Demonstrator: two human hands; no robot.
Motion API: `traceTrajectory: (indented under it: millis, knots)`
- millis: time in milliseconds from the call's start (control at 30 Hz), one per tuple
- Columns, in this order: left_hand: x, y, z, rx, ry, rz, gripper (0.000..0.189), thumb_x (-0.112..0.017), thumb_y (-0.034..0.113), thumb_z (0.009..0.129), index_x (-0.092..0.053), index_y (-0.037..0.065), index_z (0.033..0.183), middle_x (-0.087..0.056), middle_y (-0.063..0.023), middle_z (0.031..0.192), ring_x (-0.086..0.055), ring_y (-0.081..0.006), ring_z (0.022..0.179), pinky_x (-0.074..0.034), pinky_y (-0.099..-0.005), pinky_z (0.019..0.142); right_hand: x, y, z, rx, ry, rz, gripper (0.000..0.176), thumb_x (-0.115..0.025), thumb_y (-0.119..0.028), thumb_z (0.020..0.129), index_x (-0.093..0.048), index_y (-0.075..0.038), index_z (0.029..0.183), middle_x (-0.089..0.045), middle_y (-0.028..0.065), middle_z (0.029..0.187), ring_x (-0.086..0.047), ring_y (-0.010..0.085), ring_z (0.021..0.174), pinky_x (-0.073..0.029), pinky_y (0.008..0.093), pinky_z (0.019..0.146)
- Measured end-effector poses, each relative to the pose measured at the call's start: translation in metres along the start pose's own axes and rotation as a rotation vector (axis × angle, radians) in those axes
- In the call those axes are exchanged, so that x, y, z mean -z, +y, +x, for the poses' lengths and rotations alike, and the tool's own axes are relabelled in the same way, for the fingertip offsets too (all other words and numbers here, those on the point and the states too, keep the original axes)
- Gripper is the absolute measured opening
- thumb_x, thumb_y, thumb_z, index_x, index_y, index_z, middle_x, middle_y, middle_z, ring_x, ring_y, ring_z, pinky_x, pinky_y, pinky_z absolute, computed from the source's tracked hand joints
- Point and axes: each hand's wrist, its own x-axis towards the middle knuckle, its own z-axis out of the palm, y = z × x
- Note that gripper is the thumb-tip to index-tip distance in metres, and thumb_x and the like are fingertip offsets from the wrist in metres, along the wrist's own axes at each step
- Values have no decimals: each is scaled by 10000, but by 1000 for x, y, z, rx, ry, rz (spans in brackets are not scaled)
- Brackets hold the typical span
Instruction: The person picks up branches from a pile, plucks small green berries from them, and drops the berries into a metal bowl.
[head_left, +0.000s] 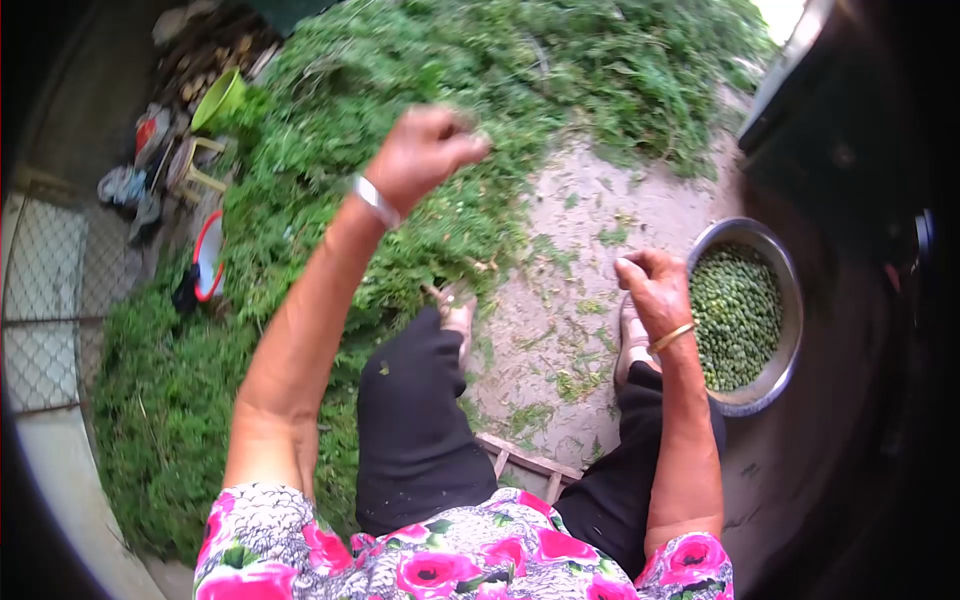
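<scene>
My left hand (428,150), with a silver bracelet (375,201) at the wrist, is raised over a heap of cut green plants (330,130). Its fingers look curled in, though motion blurs them; whatever they may hold does not show. My right hand (657,290), wearing a gold-coloured bangle (671,338), is held above my right foot, beside a metal bowl (792,325). Thumb and fingers are drawn together there, and I cannot make out anything between them. Small round green pods or seeds (738,315) fill much of the bowl.
Leaf scraps lie on the concrete floor (560,350) between my feet. Part of a wooden frame (530,459) shows between my thighs. At the left are a lime-green bucket (219,100), a small stool (205,165), a red-rimmed white basin (209,256) and a wire-mesh panel (42,290).
</scene>
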Motion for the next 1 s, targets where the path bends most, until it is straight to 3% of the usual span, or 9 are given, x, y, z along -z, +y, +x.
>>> traceTrajectory:
  millis: [133,300,500,533,733,767,833,900,1000]
  knots:
    - [-13,-169,-185,698,300,-335,132,-623,110,796,-574,0,743,-589,-52,644,-548,-113,505,-441,-240,444,-13,-10,-2,54,-54,-83,174,-637,-109,765,-659,60,803,-639,111,656,-584,140,597,-461,275,580]
    - [-44,-223,-319,1270,542,-505,138,-625,49,786,-563,-25,686,-546,-54,558,-512,-128,416,-373,-249,336,-32,-24,1,19,-123,-97,133,-626,-56,771,-648,67,813,-638,83,667,-577,116,608,-464,250,576]
    - [-49,-274,-312,1087,777,-230,216,-650,82,765,-637,-34,947,-640,-102,684,-598,-179,517,-470,-302,464,-51,-20,10,23,-171,-182,123,-616,-56,765,-629,66,781,-623,70,653,-559,104,605,-448,254,572]
    - [-43,-284,-307,789,706,366,206,-663,98,725,-645,-14,897,-648,-143,741,-622,-269,609,-495,-372,562,-54,-20,10,25,-174,-209,122,-613,-55,764,-626,65,779,-622,69,652,-558,105,608,-447,257,576]
    - [7,-287,-257,538,536,784,194,-575,15,726,-600,-17,916,-605,-161,858,-575,-342,866,-448,-410,799,-65,-23,11,98,-198,-305,119,-593,-55,778,-616,61,790,-611,69,659,-556,111,613,-449,254,581]
    - [17,-298,-256,472,504,853,375,-609,30,712,-541,27,1080,-579,-180,1020,-526,-339,1012,-426,-424,872,-67,-24,11,81,-207,-325,111,-602,-46,764,-622,58,794,-626,91,665,-573,125,625,-460,272,599]
    - [37,-304,-241,474,401,1072,484,-603,12,707,-482,35,1175,-543,-163,1120,-485,-340,1074,-423,-442,903,-70,-18,12,105,-213,-358,108,-599,-37,763,-619,63,797,-628,92,671,-580,132,633,-465,274,606]
    - [48,-298,-230,602,245,887,530,-540,-40,711,-417,37,1221,-477,-167,1158,-372,-436,1149,-410,-471,924,-71,-18,12,109,-239,-349,107,-594,-27,763,-614,70,806,-631,95,684,-585,135,647,-466,271,615]
    - [50,-332,-229,697,153,720,441,-548,-36,705,-507,69,1131,-481,-143,1209,-447,-416,1079,-425,-456,904,-74,-23,9,69,-289,-314,104,-597,-17,760,-608,74,809,-633,98,702,-582,133,655,-465,265,628]
